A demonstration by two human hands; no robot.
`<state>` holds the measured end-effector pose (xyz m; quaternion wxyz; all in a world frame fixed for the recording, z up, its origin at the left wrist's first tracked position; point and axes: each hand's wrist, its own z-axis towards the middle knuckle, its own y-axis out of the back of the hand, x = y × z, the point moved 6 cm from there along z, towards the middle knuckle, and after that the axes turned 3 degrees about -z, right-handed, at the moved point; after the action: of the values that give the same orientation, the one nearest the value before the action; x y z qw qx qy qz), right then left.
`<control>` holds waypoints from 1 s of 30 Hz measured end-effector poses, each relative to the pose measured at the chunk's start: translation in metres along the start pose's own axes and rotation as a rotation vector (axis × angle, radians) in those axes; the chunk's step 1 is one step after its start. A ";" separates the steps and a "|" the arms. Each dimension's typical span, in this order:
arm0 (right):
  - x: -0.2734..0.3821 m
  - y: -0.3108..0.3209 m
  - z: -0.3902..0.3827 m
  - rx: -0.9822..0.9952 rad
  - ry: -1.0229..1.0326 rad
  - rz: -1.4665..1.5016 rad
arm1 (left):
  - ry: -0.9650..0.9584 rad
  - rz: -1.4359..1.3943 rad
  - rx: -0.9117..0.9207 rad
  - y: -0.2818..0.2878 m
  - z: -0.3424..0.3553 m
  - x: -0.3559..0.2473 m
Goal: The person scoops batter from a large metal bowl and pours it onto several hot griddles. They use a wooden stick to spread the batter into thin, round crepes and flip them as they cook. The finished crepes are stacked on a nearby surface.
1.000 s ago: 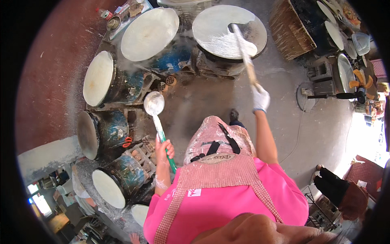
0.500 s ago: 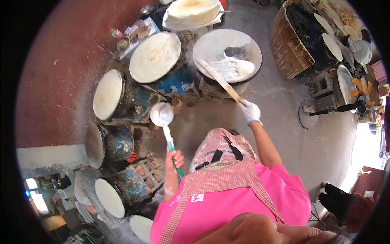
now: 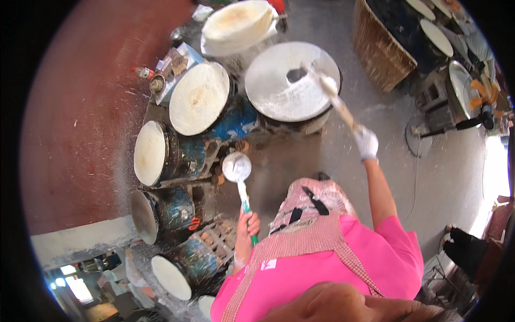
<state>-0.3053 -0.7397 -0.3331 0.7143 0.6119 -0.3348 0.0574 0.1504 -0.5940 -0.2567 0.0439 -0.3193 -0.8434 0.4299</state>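
Note:
My bare left hand (image 3: 247,226) is wrapped round the green-ended handle of a ladle (image 3: 236,167), whose round bowl is smeared with white batter. The bowl hangs clear of the drum stoves. In a white glove, my right hand (image 3: 366,144) grips a wooden spreader (image 3: 344,111). Its far end, blurred by motion, lies on the right side of a large round griddle (image 3: 284,109). White batter (image 3: 329,82) clings to the spreader's end, and a white film covers most of the griddle. One dark bare patch (image 3: 295,75) shows near the middle.
Drum stoves with round griddles curve down my left: one with a pale flatbread (image 3: 198,99), another (image 3: 149,153), a bare-looking griddle (image 3: 145,217). Behind stands a stack of flatbreads (image 3: 236,24). To the right are a large brown-sided container (image 3: 383,51) and a fan (image 3: 483,99).
My right hand has swept the spreader from the griddle's left to its right side. The batter mound has thinned out and the dark patch has shrunk. The view has shifted; the ladle stays held.

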 end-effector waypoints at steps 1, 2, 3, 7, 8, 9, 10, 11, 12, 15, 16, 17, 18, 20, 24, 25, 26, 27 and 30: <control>0.029 0.018 0.014 -0.047 -0.072 0.176 | 0.014 -0.022 -0.054 -0.001 0.005 -0.001; 0.051 0.023 0.027 0.024 -0.186 0.143 | 0.034 -0.050 -0.093 -0.003 0.016 0.001; 0.044 0.006 0.021 0.018 -0.055 0.050 | 0.054 -0.075 -0.128 -0.007 0.025 0.007; 0.026 -0.008 -0.046 0.214 0.128 -0.093 | 0.025 0.018 -0.122 -0.015 0.022 0.016; 0.010 -0.007 -0.023 0.129 0.114 -0.041 | -0.009 0.050 -0.123 -0.021 0.022 0.019; -0.009 -0.015 0.001 0.061 0.098 0.015 | -0.025 0.017 -0.128 -0.029 0.027 0.022; -0.025 -0.018 0.017 0.006 0.060 0.067 | -0.024 -0.013 -0.152 -0.033 0.028 0.026; -0.005 -0.009 0.051 -0.022 -0.044 0.183 | -0.024 -0.038 -0.184 -0.035 0.027 0.029; 0.014 -0.008 0.092 -0.028 0.004 0.133 | -0.024 -0.040 -0.169 -0.040 0.031 0.031; 0.068 -0.010 0.184 0.103 -0.114 0.238 | -0.009 -0.027 -0.148 -0.047 0.031 0.033; 0.068 -0.004 0.181 0.079 -0.113 0.351 | -0.019 0.005 -0.145 -0.045 0.029 0.033; 0.065 0.004 0.171 0.052 -0.114 0.465 | -0.025 0.015 -0.121 -0.041 0.021 0.033; 0.048 -0.012 0.163 0.131 -0.227 0.433 | -0.037 0.028 -0.074 -0.040 0.017 0.032; 0.041 -0.046 0.118 0.199 -0.307 0.548 | -0.034 -0.019 -0.067 -0.035 0.017 0.031; 0.092 -0.047 0.070 0.280 -0.139 0.431 | 0.031 -0.116 -0.186 -0.015 0.028 0.017; 0.067 -0.040 0.068 0.177 -0.222 0.623 | 0.003 -0.083 -0.176 -0.017 0.020 0.011; 0.035 -0.028 0.063 0.134 -0.413 0.752 | -0.020 -0.048 -0.160 -0.021 0.014 0.005; 0.019 -0.018 0.055 0.094 -0.601 0.877 | -0.050 -0.018 -0.147 -0.022 0.008 0.001; 0.061 -0.034 0.014 0.235 -0.511 0.801 | -0.016 -0.111 -0.139 -0.013 0.012 -0.007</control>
<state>-0.2475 -0.7809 -0.3274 0.4570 0.5061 -0.6997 0.2132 0.1451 -0.6125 -0.2530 0.0386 -0.2709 -0.8879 0.3699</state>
